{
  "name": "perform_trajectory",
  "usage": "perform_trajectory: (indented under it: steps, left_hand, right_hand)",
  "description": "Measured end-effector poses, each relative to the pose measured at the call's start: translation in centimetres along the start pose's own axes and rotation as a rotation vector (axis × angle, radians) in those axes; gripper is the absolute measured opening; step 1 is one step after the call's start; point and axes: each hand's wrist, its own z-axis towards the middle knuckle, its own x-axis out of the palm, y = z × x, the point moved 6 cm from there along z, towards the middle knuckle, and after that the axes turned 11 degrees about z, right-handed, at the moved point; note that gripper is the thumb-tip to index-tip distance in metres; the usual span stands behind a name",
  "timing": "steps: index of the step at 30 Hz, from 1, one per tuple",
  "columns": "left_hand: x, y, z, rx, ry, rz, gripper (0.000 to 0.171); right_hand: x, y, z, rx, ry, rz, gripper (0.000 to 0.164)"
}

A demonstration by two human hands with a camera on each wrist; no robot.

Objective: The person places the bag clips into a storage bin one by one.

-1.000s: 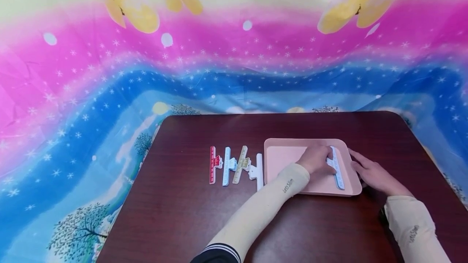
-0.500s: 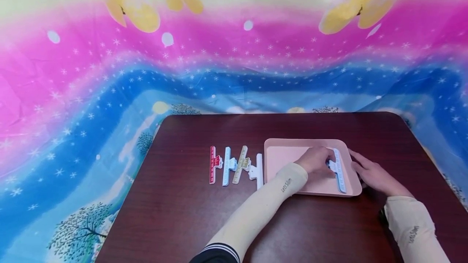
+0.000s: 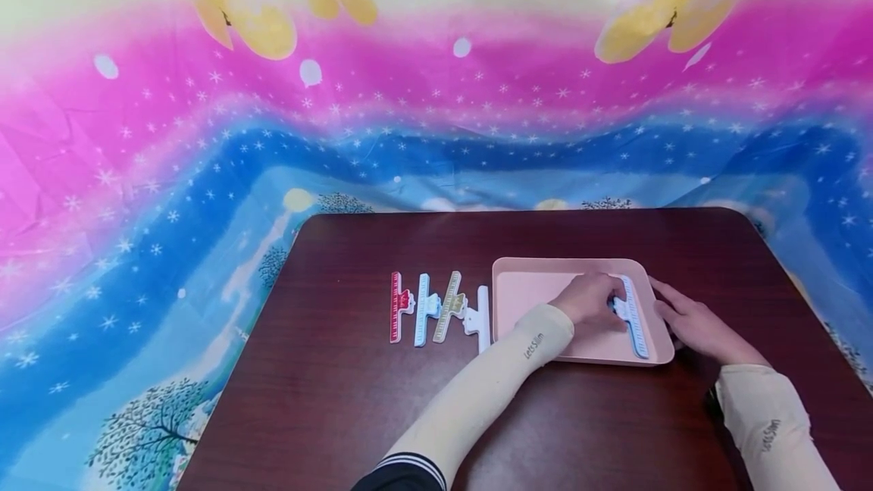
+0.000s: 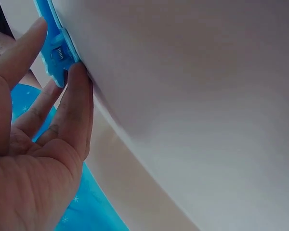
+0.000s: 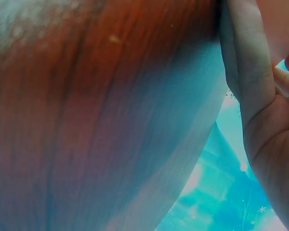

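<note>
My left hand [image 3: 588, 300] reaches into the pink tray [image 3: 532, 279] and pinches a blue clip [image 3: 637, 328] by its handle part, close to the tray's right wall. Ruler-like marks run along the clip's long bar. In the left wrist view, thumb and fingers lie on either side of the blue clip [image 4: 60, 50], whose small spring shows. My right hand [image 3: 702, 330] rests against the outside of the tray's right wall, fingers extended. In the right wrist view, the straight fingers of that hand [image 5: 253, 62] lie along the tray wall.
Left of the tray, a red clip [image 3: 395, 309], a light blue clip [image 3: 421, 313], a greyish-beige clip [image 3: 448, 309] and a white clip [image 3: 483, 317] lie in a row on the dark wooden table [image 3: 327, 400]. My left forearm crosses in front of the white clip. A printed cloth [image 3: 436, 97] hangs behind.
The blue clip has shifted slightly right within the tray and stands a little straighter, with my left fingers still at its handle. My right hand and the tray stay put.
</note>
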Motion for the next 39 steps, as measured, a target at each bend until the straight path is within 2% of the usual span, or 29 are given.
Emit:
perform_trajectory:
  steps: [5,9,14,18,23,28,35,39]
  left_hand:
    - [-0.5,0.1,-0.7,0.002,0.017,0.028,0.055]
    - [-1.8,0.2,-1.6,0.024,0.012,0.053,0.057]
    - [-3.8,0.7,-3.4,0.071,-0.025,0.088,0.052]
    - [-5.3,2.1,-5.5,0.093,-0.044,0.115,0.050]
    - [-7.6,5.4,-8.9,0.067,-0.097,0.173,0.048]
    - [-8.9,10.0,-12.4,0.017,-0.170,0.177,0.048]
    - [-8.3,17.1,-17.4,-0.088,-0.172,0.143,0.052]
    - [-7.5,20.1,-19.5,-0.122,-0.132,0.140,0.056]
  right_hand:
    - [0.2,-0.1,0.1,0.008,0.009,-0.015,0.062]
    - [0.3,-0.2,0.1,0.012,0.016,-0.013,0.062]
    - [0.3,-0.4,0.1,0.014,0.011,-0.029,0.062]
    - [0.5,-0.5,0.0,0.021,0.017,-0.043,0.064]
    - [0.3,-0.4,-0.2,0.007,0.005,-0.071,0.063]
    - [0.1,-0.3,-0.2,0.008,0.003,-0.089,0.064]
    - [0.0,-0.2,0.0,-0.013,-0.007,-0.128,0.064]
    - [0.0,-0.1,0.0,-0.015,-0.008,-0.137,0.063]
